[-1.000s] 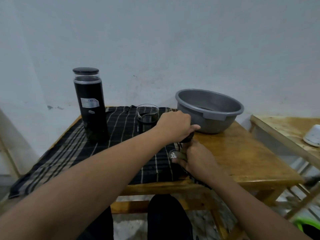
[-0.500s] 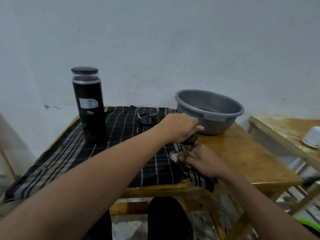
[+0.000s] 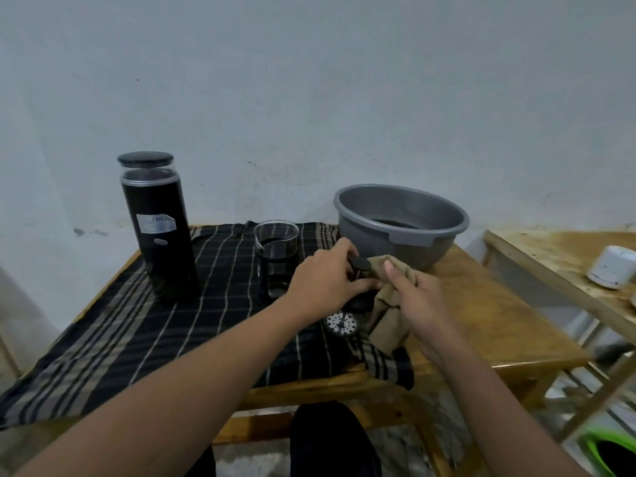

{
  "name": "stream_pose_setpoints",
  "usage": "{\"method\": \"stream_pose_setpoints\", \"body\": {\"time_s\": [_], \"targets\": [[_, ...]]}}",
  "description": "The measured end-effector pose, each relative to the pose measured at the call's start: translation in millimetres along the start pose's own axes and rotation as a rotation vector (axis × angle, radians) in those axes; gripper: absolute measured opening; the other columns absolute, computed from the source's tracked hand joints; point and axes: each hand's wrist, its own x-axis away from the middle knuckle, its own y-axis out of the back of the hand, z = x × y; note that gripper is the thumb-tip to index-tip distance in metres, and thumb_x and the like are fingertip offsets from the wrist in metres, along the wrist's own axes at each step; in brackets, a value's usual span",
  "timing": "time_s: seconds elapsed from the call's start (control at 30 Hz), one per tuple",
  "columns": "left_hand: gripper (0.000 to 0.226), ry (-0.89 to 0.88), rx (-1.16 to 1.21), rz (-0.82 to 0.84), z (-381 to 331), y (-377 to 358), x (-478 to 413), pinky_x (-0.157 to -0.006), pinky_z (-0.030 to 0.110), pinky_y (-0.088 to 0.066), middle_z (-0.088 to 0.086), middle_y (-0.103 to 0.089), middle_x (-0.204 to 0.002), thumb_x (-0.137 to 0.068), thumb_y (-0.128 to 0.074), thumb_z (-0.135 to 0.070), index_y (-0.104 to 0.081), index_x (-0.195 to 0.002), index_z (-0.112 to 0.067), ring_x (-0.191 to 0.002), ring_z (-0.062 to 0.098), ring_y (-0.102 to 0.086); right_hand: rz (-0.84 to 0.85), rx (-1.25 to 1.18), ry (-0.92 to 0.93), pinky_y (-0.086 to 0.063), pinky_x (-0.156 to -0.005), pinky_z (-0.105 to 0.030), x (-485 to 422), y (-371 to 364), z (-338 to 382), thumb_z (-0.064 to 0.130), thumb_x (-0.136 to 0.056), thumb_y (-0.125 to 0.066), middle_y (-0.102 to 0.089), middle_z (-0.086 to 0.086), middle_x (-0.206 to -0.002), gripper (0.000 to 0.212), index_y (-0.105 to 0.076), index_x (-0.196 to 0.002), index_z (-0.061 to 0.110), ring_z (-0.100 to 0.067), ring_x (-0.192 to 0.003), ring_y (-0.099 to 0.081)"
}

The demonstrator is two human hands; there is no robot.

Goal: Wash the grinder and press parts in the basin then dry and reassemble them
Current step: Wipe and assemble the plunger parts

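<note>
1. Press plunger, upright over the near right part of the striped cloth, just in front of the basin; black knob on top, round perforated filter disc at the bottom, close above the cloth.
2. Left hand: fingers and thumb curled round the plunger's upper part, just below the knob.
3. Right hand: closed round a brown rag, with the thumb on top and the rag against the plunger's right side.
4. Step in hand, by the look of it: drying the plunger, with washing apparently done for this part and reassembly not yet begun.
5. Next move, as a judgement: wiping down stem, lid and disc while turning the part in the left grip, then lowering it straight into the glass beaker, squarely over the mouth.
6. Count on the wooden table: one plunger, one glass beaker just left of the left hand, one tall black grinder with its lid on at the back left, one grey basin at the back right with some dark liquid low inside, one rag, one striped cloth.
7. Off to the right: one small white container on a second wooden table.
</note>
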Motion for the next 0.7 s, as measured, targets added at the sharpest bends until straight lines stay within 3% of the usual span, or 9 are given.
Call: {"method": "stream_pose_setpoints", "body": {"time_s": [0.13,0.2,0.23,0.3,0.37,0.47,0.57,0.63,0.7], "targets": [[0.054,0.108,0.001,-0.017,17,-13,16,-0.071,0.039,-0.057,-0.007,-0.062,-0.082,-0.078,-0.068,-0.077,-0.062,-0.079,-0.023,-0.074,0.011,-0.06,0.138,0.044,-0.056,-0.061,-0.088,-0.039,-3,-6,-3,0.039,-0.103,-0.054,-0.08,-0.001,-0.094,0.033,-0.079,-0.104,0.018,-0.018,-0.096,-0.075],[0.05,0.1,0.069,0.069,24,-14,22,-0.074,0.037,-0.055,-0.004,-0.057,-0.089,-0.083,-0.065,-0.075,-0.06,-0.071,-0.027,-0.081,0.012,-0.058,0.196,0.1,-0.059,-0.06,-0.089,-0.038,-6,-6,-5,0.042,-0.104,-0.051,-0.08,0.0,-0.095,0.037,-0.079,-0.104,0.019,-0.015,-0.096,-0.075],[0.046,0.078,0.125,0.129,26,-13,25,-0.079,0.035,-0.053,-0.003,-0.056,-0.095,-0.084,-0.066,-0.072,-0.063,-0.075,-0.027,-0.09,0.013,-0.058,0.197,0.131,-0.045,-0.06,-0.09,-0.04,-8,-5,-5,0.043,-0.104,-0.051,-0.08,0.001,-0.095,0.037,-0.08,-0.102,0.02,-0.014,-0.095,-0.075],[0.039,0.074,0.218,0.236,32,-10,29,-0.088,0.029,-0.048,-0.002,-0.057,-0.109,-0.082,-0.076,-0.062,-0.071,-0.101,-0.029,-0.106,0.013,-0.056,0.144,0.192,0.032,-0.059,-0.088,-0.038,-10,-4,-3,0.045,-0.103,-0.051,-0.079,0.0,-0.093,0.039,-0.079,-0.095,0.019,-0.014,-0.093,-0.073],[0.075,0.116,0.269,0.232,38,-12,35,-0.092,0.026,-0.05,-0.005,-0.06,-0.119,-0.074,-0.088,-0.053,-0.062,-0.137,-0.024,-0.111,0.01,-0.058,0.117,0.294,0.132,-0.054,-0.079,-0.037,-12,-5,-1,0.053,-0.102,-0.046,-0.072,0.002,-0.088,0.046,-0.071,-0.086,0.019,-0.015,-0.086,-0.067],[0.107,0.215,0.42,0.166,43,-23,42,-0.09,0.023,-0.054,-0.01,-0.064,-0.121,-0.06,-0.099,-0.044,-0.046,-0.151,-0.025,-0.106,0.004,-0.06,0.297,0.468,0.207,-0.042,-0.07,-0.032,-7,-11,-4,0.055,-0.103,-0.034,-0.054,0.004,-0.084,0.043,-0.057,-0.081,0.025,-0.013,-0.079,-0.053],[0.129,0.247,0.459,0.143,46,-30,43,-0.111,0.034,-0.049,-0.004,-0.055,-0.149,-0.052,-0.1,-0.053,-0.034,-0.159,-0.023,-0.133,0.012,-0.053,0.497,0.769,0.284,-0.044,-0.086,-0.032,-10,-12,-20,0.051,-0.106,-0.032,-0.049,0.005,-0.106,0.036,-0.065,-0.105,0.035,-0.01,-0.1,-0.049],[0.139,0.246,0.445,0.15,49,-33,43,-0.118,0.04,-0.042,0.0,-0.047,-0.158,-0.048,-0.098,-0.058,-0.028,-0.162,-0.021,-0.146,0.017,-0.042,0.569,0.848,0.246,-0.041,-0.098,-0.03,-11,-6,-20,0.05,-0.106,-0.035,-0.043,0.011,-0.12,0.043,-0.065,-0.125,0.026,-0.006,-0.112,-0.044],[0.14,0.229,0.437,0.189,50,-37,43,-0.119,0.04,-0.041,0.0,-0.048,-0.158,-0.049,-0.097,-0.059,-0.026,-0.163,-0.02,-0.146,0.016,-0.041,0.633,0.893,0.199,-0.04,-0.097,-0.023,-12,5,-17,0.049,-0.104,-0.039,-0.038,0.019,-0.12,0.046,-0.06,-0.134,0.021,0.0,-0.111,-0.045]]}}
